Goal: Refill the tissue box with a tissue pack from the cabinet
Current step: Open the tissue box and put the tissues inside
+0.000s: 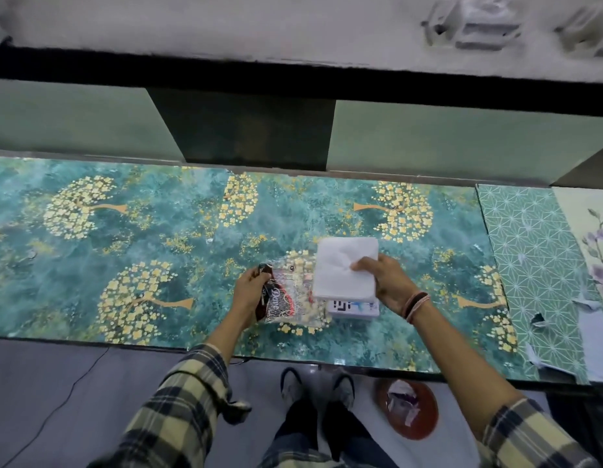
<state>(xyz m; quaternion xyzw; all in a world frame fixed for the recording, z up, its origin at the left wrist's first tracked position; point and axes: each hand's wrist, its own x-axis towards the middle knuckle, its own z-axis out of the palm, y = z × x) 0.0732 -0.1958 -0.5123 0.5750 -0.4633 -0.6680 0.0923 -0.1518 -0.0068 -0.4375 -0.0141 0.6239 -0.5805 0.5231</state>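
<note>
A white stack of tissues [340, 265] is held over the countertop by my right hand [384, 282], thumb pressed on its top. Under the stack's near edge lies a white tissue box [355, 309] with dark markings, mostly hidden. My left hand [251, 288] grips the clear plastic tissue wrapper [288, 298] by its dark printed end; the wrapper lies flat on the counter just left of the stack and looks emptied.
The counter [158, 248] has a teal surface with gold trees. Pale green cabinet doors [445, 140] stand behind it, with a dark open compartment [249, 126] between them. A brown bin [408, 408] with scraps sits on the floor by my feet. Patterned sheets [536, 265] lie at right.
</note>
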